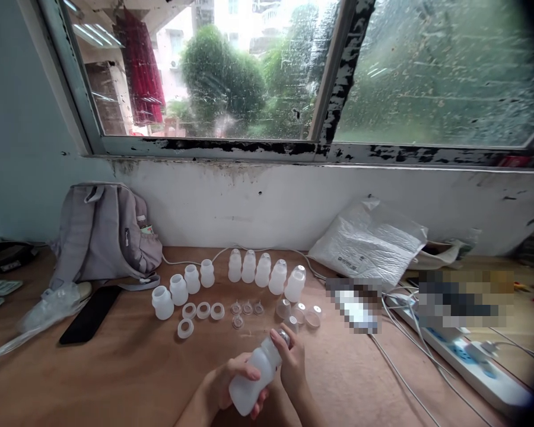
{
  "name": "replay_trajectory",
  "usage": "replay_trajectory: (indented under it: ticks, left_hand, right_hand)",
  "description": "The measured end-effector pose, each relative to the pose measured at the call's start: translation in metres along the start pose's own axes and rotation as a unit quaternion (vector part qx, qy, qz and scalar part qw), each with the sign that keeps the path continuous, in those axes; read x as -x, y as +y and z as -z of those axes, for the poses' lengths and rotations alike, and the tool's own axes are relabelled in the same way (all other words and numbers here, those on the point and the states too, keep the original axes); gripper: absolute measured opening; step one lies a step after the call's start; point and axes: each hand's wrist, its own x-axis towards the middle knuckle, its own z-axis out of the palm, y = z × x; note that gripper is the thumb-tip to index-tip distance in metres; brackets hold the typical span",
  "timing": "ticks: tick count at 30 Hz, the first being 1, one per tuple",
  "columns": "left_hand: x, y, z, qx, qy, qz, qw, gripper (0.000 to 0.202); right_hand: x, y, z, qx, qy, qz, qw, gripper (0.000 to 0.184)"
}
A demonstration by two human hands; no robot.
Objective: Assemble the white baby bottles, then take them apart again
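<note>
A frosted white baby bottle (254,379) is tilted between my hands, its capped end up to the right. My left hand (238,373) wraps round the bottle's body. The fingers of my right hand (292,359) close on the cap at the top. Beyond them, several capped baby bottles (262,271) stand in a curved row. Left of these are several open bottle bodies (178,290). In front lie several white collar rings (203,310), several clear nipples (247,307) and several clear dome caps (312,316), one of them just behind my right hand.
A grey backpack (100,231), a black phone-like slab (90,315) and a crumpled plastic bag (48,308) are on the left. On the right are a silvery plastic mailer (369,240), a power strip (485,373) and loose cables (398,379). A wall with a window (231,77) stands behind the table.
</note>
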Motion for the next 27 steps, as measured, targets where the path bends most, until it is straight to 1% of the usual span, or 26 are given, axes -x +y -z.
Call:
replay_trajectory:
  ticks: [5,12,17,22,27]
  left_hand:
    - [0.000,0.000,0.002,0.001,-0.009,-0.002,1.000,0.040]
    - [-0.002,0.001,0.000,0.019,-0.044,0.024,0.999,0.042]
    - [-0.006,-0.003,-0.002,0.011,-0.038,0.009,0.999,0.042]
    - [-0.008,-0.004,-0.004,0.005,-0.033,0.010,0.999,0.042]
    - [-0.010,-0.009,-0.004,-0.018,-0.013,-0.010,1.000,0.036]
  right_hand:
    - [0.002,0.004,-0.001,-0.027,-0.014,0.002,1.000,0.035]
    - [0.003,0.008,0.002,-0.058,-0.025,0.015,0.998,0.034]
    - [0.003,0.006,0.006,-0.069,-0.008,0.020,0.997,0.034]
    - [0.002,0.008,0.007,-0.098,-0.011,0.010,0.995,0.033]
    - [-0.002,0.009,0.007,-0.092,-0.008,0.010,0.996,0.034]
